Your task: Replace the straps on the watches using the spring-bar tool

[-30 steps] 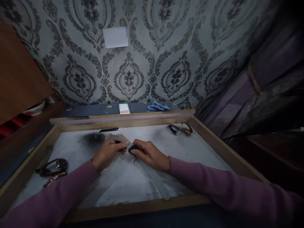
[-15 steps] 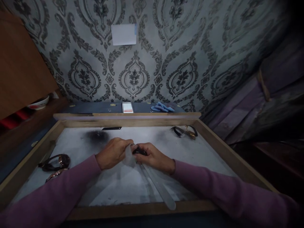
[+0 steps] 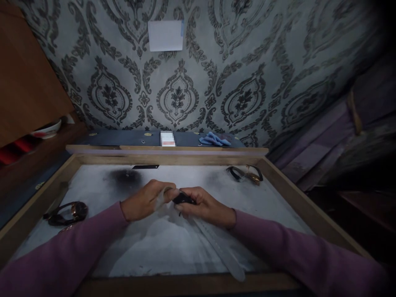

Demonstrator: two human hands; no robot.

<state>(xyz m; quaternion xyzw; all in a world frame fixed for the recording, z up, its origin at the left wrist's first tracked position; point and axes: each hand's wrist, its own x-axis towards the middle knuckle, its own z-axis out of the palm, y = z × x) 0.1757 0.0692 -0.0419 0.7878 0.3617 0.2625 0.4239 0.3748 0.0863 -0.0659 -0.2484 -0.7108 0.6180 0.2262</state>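
Note:
Both my hands meet over the middle of the tray. My right hand (image 3: 202,205) is closed around a small black watch case (image 3: 184,199), fingers above and thumb toward my left hand. My left hand (image 3: 149,200) is closed on a looped pale translucent strap piece (image 3: 159,200), its fingertips touching the left end of the case. From below my right hand a long pale strap (image 3: 218,247) with small holes slants down toward the tray's front edge. A thin dark pin-like bit sticks out under the case. How the strap joins the case is hidden by my fingers.
The shallow wooden tray (image 3: 173,281) has a white base. Dark-strapped watches (image 3: 69,212) lie at left, and more watches (image 3: 246,174) at back right. A black blade-like strip (image 3: 146,167) lies near the back wall. Beyond it are a blue cloth (image 3: 214,139) and a small box (image 3: 167,139).
My left fingers have shifted against the case, and the short strap piece now curls in a loop by my left hand. The long strap's end has swung slightly right. The view has shifted slightly.

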